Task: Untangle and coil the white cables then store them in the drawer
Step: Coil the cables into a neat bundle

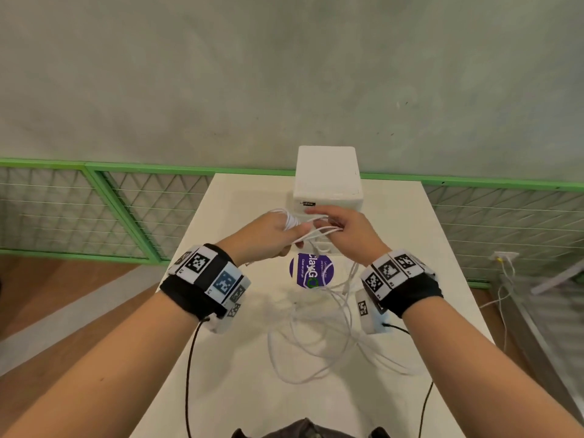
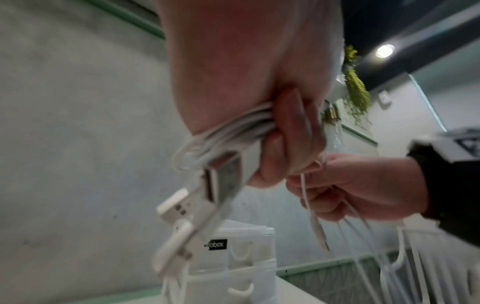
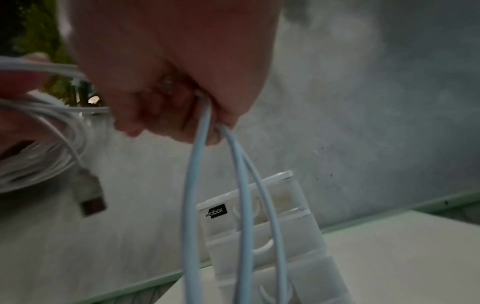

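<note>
I read "abox" on the small black label (image 3: 217,211) on the white plastic drawer box (image 3: 293,242). At six o'clock from it, the round purple table sticker (image 1: 311,270) reads "Clean as you go".

The white cables (image 1: 311,330) have a smooth, slightly glossy plastic sheath, and the connector (image 2: 226,181) on one shows dull grey metal in a white plastic shell. The drawer unit (image 1: 327,181) at 12 o'clock is smooth, semi-glossy white plastic, its fronts faintly translucent, with a black printed label (image 2: 217,244). The surface (image 1: 240,358) is matt and off-white, bearing a purple printed sticker (image 1: 311,270). Black cloth wristbands (image 1: 189,295) carry matt printed marker tags. The wall (image 1: 284,74) looks like rough, mottled grey plaster; the green-painted frame (image 1: 94,170) at 9 o'clock holds wire mesh, and the floor (image 1: 47,279) looks like wood.
</note>
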Action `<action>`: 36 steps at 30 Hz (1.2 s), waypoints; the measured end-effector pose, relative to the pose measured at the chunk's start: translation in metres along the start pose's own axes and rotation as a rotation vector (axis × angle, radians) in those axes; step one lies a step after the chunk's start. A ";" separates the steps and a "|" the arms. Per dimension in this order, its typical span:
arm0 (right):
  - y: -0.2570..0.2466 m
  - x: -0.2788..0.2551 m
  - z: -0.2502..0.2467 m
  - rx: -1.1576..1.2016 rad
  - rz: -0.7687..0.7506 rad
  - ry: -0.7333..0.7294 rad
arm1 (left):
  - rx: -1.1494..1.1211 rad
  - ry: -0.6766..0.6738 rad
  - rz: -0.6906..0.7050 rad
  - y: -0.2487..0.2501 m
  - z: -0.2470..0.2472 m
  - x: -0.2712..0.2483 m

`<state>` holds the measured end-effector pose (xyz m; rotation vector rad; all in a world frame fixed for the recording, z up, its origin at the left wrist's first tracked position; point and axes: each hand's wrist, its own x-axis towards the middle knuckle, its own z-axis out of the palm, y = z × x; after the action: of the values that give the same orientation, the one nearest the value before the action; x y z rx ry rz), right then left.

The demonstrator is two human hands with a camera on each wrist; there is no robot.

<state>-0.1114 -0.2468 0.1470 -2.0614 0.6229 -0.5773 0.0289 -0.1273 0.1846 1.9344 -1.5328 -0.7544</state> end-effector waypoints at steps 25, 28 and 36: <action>0.000 -0.009 0.020 -0.305 -0.048 -0.225 | -0.599 -0.349 -0.153 0.021 0.021 -0.019; 0.008 -0.007 0.031 -0.223 0.023 -0.237 | -0.753 -0.325 -0.081 0.020 0.020 -0.018; 0.015 -0.024 0.048 -0.168 -0.104 -0.112 | -1.250 -0.282 0.076 0.018 -0.006 -0.016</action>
<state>-0.1037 -0.2097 0.1061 -2.2772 0.5159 -0.4779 0.0183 -0.1147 0.2025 0.8392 -0.8319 -1.5040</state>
